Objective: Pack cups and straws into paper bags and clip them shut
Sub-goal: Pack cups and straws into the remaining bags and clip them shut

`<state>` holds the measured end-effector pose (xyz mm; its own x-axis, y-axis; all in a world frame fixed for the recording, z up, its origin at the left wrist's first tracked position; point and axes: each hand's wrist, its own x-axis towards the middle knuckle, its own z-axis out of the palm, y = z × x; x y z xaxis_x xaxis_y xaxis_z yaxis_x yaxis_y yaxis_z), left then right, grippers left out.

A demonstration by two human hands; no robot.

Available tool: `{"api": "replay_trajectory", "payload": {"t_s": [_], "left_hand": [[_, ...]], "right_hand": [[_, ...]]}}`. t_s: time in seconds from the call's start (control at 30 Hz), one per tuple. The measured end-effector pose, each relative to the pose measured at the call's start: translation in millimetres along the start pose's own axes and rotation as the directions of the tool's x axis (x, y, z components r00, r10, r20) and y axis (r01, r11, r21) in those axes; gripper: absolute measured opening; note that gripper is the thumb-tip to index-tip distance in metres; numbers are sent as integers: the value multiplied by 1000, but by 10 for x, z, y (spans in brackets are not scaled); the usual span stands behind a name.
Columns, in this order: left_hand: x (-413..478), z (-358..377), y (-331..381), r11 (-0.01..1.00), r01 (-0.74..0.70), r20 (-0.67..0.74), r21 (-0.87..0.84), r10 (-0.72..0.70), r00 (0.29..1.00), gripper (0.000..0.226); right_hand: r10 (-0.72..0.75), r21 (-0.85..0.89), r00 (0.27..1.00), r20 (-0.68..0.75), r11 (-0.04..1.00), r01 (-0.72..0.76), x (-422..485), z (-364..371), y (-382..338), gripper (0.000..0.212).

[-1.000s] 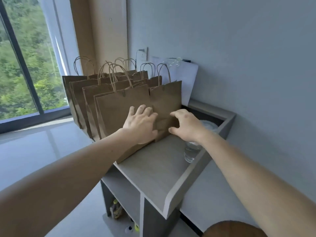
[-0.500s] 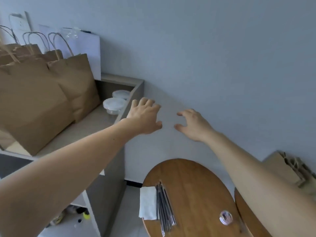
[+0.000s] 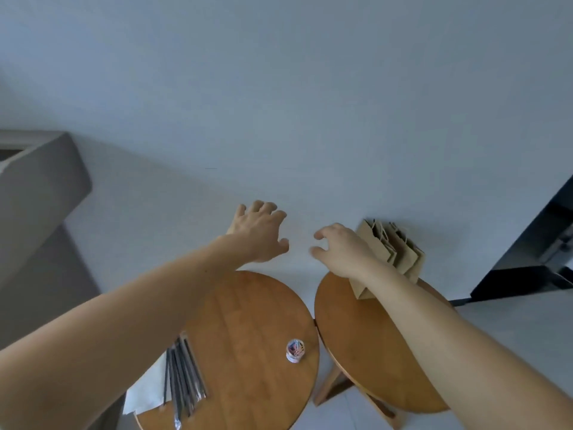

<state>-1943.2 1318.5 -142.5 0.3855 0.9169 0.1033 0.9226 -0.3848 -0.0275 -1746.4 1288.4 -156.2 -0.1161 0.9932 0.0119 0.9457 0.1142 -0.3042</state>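
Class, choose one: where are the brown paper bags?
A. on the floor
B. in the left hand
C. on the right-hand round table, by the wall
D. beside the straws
C: the paper bags stand at the far edge of the right-hand round table, while the straws lie on the other table.

Just one camera here, strapped to the person's head, with a wide-angle lens, so everything bows a bit toward the edges. It looks forward and down, facing a plain grey wall [image 3: 310, 88] that fills the top half. Both forearms run in from the bottom corners, close to the lens, with the left hand [image 3: 259, 234] and right hand [image 3: 341, 252] around mid-frame. Further below sit the left table [image 3: 254, 321] and right table [image 3: 366, 336]. A grey cabinet [image 3: 37, 187] clips the left edge.
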Motion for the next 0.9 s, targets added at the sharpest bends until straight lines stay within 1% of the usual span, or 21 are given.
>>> {"api": "replay_trajectory", "payload": {"t_s": [0.17,0.23,0.33,0.47,0.57,0.6,0.67,0.77,0.9], "left_hand": [[445,249,599,998,-67,74,-19,68,995,66],[676,322,742,996,-86,81,-30,89,993,65],[1052,459,917,992,-120,84,-49,124,989,66],[1548,702,1107,984,-152,123,-97,163,979,66],[1851,900,1249,977,-168,155,-128,187,970,66],[1941,962,1290,976,-170,165,-137,192,967,66],[2095,1076,1349,975,-160,186,-152,188,964,66],[2318,1228,1407,979,-126,216,-157,158,963,65],[2550,1408,1447,990,-9,269,-142,47,962,63]], "right_hand": [[103,4,995,12,995,-103,39,-50,814,50],[134,13,991,12,991,-134,104,-60,1076,48],[196,15,980,19,980,-196,207,-60,1412,39],[274,23,961,26,961,-274,420,-107,1822,38],[329,-14,944,19,944,-329,599,-109,2150,21],[347,-15,938,15,938,-347,666,-81,2263,21],[373,-10,927,26,928,-373,812,9,2485,26],[396,0,917,50,918,-396,1075,189,2828,29],[406,4,911,70,913,-407,1511,399,3270,27]]}}
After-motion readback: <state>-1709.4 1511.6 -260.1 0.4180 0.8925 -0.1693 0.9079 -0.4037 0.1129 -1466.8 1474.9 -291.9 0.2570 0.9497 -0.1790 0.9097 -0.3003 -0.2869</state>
